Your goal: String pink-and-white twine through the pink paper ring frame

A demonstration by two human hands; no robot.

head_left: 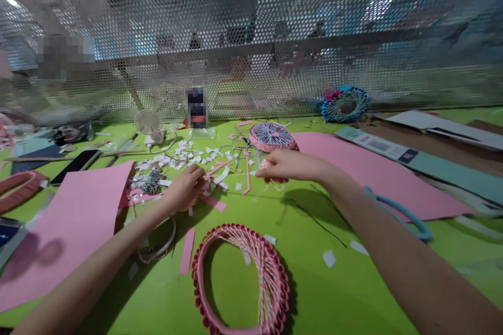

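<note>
My left hand (pixel 184 188) is closed on pink cord at the centre left, above the green table. Right of it, my right hand (pixel 277 165) pinches a small bundle of pink cord (pixel 266 165), with a loop hanging below the fingers. A pink ring (pixel 198 272) with a scalloped dark pink edge and pale strings across its right side lies on the table in front of me. Just beyond my right hand rests a round pink piece (pixel 271 136) with dark and white strings.
Pink sheets (pixel 74 220) lie on both sides, with white paper scraps (pixel 184 154) between. Further out are a black phone (pixel 76 165), a small fan (pixel 148 122), a blue handle (pixel 404 214), a blue string ring (pixel 346 104) and a perforated screen (pixel 243 84).
</note>
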